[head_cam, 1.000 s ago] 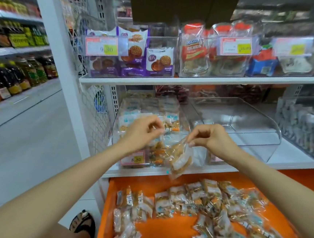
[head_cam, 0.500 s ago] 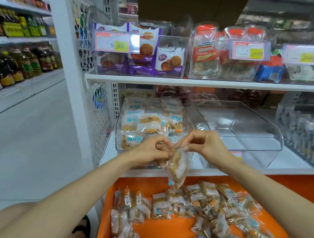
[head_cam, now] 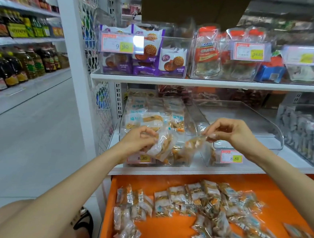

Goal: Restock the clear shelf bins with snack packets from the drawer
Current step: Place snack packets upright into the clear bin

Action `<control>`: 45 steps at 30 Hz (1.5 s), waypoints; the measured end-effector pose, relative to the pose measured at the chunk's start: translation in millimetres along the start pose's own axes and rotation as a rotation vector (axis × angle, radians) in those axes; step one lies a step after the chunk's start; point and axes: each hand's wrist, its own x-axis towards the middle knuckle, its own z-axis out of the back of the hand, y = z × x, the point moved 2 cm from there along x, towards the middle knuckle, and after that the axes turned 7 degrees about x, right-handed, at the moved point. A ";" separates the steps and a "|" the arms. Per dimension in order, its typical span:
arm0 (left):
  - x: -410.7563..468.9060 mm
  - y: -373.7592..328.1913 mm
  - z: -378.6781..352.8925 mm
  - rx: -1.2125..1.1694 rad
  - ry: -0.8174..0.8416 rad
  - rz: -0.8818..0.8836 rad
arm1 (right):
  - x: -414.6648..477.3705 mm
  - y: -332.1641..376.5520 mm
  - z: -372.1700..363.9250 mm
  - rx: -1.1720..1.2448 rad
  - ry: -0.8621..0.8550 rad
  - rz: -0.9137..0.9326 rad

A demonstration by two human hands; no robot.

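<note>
At the shelf, left hand and right hand each pinch a likely light, slippery snack packet by its edge.

A white lower shelf crosses the middle of the frame and carries three clear bins. The left bin is heaped with snack packets, the middle bin is nearly bare, and the right bin is packed with grey packets. The upper shelf carries bins of purple biscuit packs and red-topped bags. At the lower right, an orange drawer holds loose snack packets.
</note>
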 end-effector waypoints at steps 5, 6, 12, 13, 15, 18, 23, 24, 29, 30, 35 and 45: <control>1.4 -0.5 1.9 -0.007 -0.067 -0.007 | 1.5 -3.5 8.6 0.012 -0.149 0.008; 1.4 -0.2 1.5 -0.005 -0.066 -0.006 | 3.0 -4.6 8.5 -0.016 -0.191 0.013; -0.2 -0.6 2.6 0.003 -0.058 -0.006 | 10.1 -11.0 8.5 -0.126 -0.141 0.057; -0.1 -0.5 3.7 0.005 -0.062 -0.009 | 11.5 -10.7 9.1 -0.148 -0.140 0.073; 0.0 0.1 5.5 0.001 -0.068 -0.011 | 14.2 -9.1 9.5 -0.198 -0.155 0.099; -0.4 0.9 7.7 -0.009 -0.069 -0.017 | 20.8 -11.7 10.2 -0.307 -0.207 0.103; -0.6 2.3 8.6 0.004 -0.043 -0.035 | 39.7 -29.9 7.2 -0.614 -0.291 0.015; -0.4 2.8 8.3 0.010 -0.040 -0.037 | 45.1 -31.3 4.5 -0.632 -0.316 0.015; 2.0 10.2 3.2 0.021 -0.019 -0.018 | 90.2 -25.7 -18.1 -0.607 -0.425 0.036; 2.7 11.8 1.7 0.028 -0.012 -0.013 | 100.8 -25.1 -23.3 -0.613 -0.408 0.033; 5.4 15.4 -2.2 0.013 0.002 -0.006 | 134.1 -37.5 -44.6 -0.738 -0.282 0.013; 8.6 7.7 0.8 0.014 0.024 -0.064 | 133.0 -40.7 -39.9 -0.804 0.068 0.084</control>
